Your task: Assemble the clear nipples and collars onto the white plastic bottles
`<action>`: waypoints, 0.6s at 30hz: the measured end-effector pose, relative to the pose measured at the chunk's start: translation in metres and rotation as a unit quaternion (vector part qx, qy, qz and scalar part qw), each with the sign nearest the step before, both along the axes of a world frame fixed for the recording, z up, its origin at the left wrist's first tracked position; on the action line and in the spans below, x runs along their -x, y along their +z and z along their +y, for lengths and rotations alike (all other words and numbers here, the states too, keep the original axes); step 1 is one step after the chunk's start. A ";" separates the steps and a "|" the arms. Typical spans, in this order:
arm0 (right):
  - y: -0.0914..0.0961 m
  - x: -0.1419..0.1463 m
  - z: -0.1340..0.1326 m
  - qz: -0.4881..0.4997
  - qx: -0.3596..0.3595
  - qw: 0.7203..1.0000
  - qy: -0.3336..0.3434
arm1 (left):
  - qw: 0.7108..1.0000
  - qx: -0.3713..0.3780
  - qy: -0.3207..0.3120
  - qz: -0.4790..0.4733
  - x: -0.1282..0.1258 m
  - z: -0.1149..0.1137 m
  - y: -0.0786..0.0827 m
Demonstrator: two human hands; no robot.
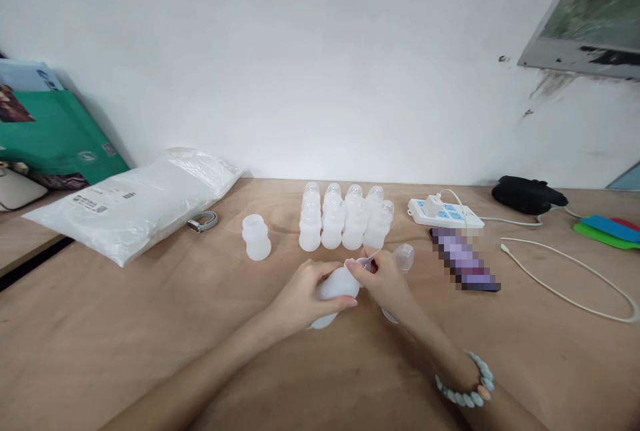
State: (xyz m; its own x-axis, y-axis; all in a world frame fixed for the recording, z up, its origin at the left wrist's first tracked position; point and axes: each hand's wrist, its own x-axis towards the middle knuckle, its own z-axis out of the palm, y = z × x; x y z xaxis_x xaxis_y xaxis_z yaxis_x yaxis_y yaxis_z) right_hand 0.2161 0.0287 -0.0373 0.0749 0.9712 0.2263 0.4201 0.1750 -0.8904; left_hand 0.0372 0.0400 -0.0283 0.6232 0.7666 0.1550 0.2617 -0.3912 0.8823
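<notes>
A milky-white, waisted baby bottle (339,285) lies tilted in my left hand (301,294), whose fingers and thumb wrap round its body. At the bottle's mouth end, my right hand (385,277) pinches a small clear nipple (368,263), partly hidden by the fingers. Just behind the right hand lies a clear domed cap (404,257). Part of a whitish round thing (390,316) shows below the right hand. Beyond my hands, several similar bottles (331,234) with clear domed caps stand in rows. One uncapped bottle (257,239) stands upright to the left.
A white plastic package (145,197) lies at left, with a coiled grey strap (203,221) beside it. At right are a white power strip (445,213), a pixelated phone (465,261), a pale cable (575,264), a black case (527,195) and coloured flat pieces (607,229).
</notes>
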 end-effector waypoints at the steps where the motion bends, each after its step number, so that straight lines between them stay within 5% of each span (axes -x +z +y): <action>1: -0.002 0.001 0.001 -0.012 0.002 1.000 -0.014 | 0.996 -0.070 0.033 0.034 0.000 -0.002 0.001; 3: -0.003 0.001 0.002 -0.018 0.012 0.999 -0.026 | 0.982 -0.160 0.074 0.074 -0.001 -0.004 0.001; 5: -0.001 0.000 0.002 -0.008 0.015 1.000 -0.013 | 0.980 -0.167 0.078 0.069 0.000 -0.003 0.001; 9: 0.010 -0.002 -0.001 0.064 -0.015 0.993 0.101 | 0.998 0.049 -0.017 -0.038 0.003 0.007 0.000; 13: 0.015 -0.004 -0.005 0.097 -0.019 0.983 0.153 | 0.962 0.221 -0.114 -0.113 0.004 0.010 0.000; 18: 0.008 -0.003 -0.003 0.059 -0.025 0.994 0.084 | 0.990 0.124 -0.042 -0.053 -0.002 -0.007 0.011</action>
State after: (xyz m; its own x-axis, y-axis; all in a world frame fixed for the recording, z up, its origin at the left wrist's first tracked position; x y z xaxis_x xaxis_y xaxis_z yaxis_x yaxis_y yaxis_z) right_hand 0.2186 0.0254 -0.0289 -0.0587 0.9602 0.2730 0.2748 0.2785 -0.9203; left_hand 0.0390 0.0333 -0.0174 0.6773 0.7348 0.0363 0.1387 -0.1760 0.9746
